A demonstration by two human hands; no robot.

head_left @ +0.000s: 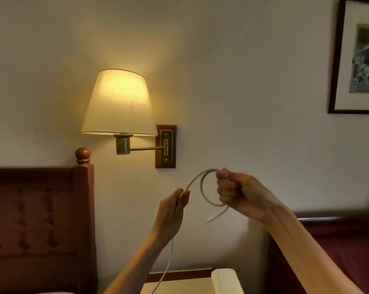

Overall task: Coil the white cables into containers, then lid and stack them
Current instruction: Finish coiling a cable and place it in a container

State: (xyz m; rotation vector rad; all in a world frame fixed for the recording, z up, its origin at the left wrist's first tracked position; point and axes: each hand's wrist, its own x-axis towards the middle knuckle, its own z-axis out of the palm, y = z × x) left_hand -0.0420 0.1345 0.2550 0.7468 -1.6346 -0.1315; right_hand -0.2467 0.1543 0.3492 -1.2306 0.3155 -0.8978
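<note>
Cable (201, 188), white, loops once between our two raised hands in front of the wall. Our right hand (236, 193), at four o'clock from the lit wall lamp (117, 107), is fisted around the loop, whose free plug end dangles at its seven o'clock. Our left hand (173, 211), at eight o'clock from the right, pinches the cable between thumb and fingers; the rest trails down past the wrist toward the nightstand (179, 283). At nine o'clock stands the wooden headboard (41, 219); at two o'clock hangs a framed picture (357, 58).
</note>
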